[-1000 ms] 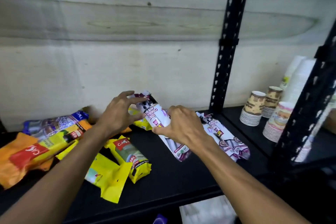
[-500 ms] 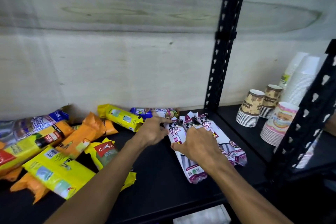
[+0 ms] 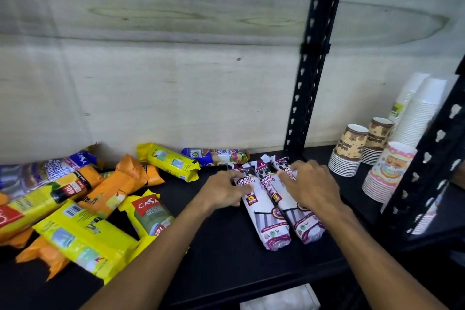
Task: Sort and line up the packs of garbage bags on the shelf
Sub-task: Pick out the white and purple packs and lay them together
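Since half a second ago: both hands shifted onto the white-and-purple drawstring garbage-bag packs [image 3: 273, 211], now three side by side instead of spread; camera view drifted slightly right.

Head view, lower centre-right of the frame: white-and-purple packs lined up parallel on the black metal shelf [image 3: 226, 267], touching one another, upper ends toward the pale wooden back wall [image 3: 151, 70]. Left hand [image 3: 224, 190] resting against the leftmost pack, fingers curled round its upper part, gripping it. Right hand [image 3: 310, 187] laid over the rightmost packs, fingers bent down onto them, pressing; whether pinching or only pressing, cannot tell.

Left of the frame: loose heap of yellow plastic packs [image 3: 85, 241] and orange plastic packs [image 3: 113, 189], overlapping, unsorted. Far left: blue-and-white pack [image 3: 47, 171], tilted. Against the wall, centre: another yellow pack [image 3: 168, 161] and another blue pack [image 3: 216, 156].

Right of the frame, beyond the black perforated upright [image 3: 310, 58]: stacks of patterned paper cups [image 3: 351, 152] and tall white cup stacks [image 3: 417, 113].
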`<state>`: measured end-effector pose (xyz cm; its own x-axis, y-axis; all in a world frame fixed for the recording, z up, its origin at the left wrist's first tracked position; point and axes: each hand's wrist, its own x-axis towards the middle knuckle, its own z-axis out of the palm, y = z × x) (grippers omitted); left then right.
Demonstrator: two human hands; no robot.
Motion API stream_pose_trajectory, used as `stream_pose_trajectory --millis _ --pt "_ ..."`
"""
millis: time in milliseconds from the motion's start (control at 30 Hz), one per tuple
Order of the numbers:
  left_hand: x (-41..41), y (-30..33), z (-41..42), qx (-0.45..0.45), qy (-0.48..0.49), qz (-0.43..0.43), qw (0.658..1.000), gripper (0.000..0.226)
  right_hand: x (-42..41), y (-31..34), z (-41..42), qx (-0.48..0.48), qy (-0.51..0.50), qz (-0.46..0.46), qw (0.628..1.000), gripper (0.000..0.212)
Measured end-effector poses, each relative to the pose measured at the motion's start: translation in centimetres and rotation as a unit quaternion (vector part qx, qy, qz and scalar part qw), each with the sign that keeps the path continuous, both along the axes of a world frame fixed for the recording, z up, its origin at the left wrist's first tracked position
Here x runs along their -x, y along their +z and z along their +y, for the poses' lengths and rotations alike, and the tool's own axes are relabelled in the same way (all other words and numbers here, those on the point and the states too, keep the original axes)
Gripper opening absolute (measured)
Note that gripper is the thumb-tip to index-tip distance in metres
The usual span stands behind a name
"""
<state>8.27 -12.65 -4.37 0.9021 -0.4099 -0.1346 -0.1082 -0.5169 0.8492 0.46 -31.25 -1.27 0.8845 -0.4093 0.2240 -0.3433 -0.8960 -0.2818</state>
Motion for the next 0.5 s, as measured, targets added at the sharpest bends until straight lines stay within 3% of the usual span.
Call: stream_pose_trajectory --millis 133,500 --pt "0.7 -0.3 -0.8 0.025 -0.007 0.059 0.998 0.077 -0.4 -1.4 -2.6 -0.065 0.015 0.112 0.991 0.067" --pt "1.7 -0.2 -2.1 0.081 0.023 0.067 0.994 0.083 -1.4 -2.5 -3.1 -0.062 0.034 0.125 0.990 0.075"
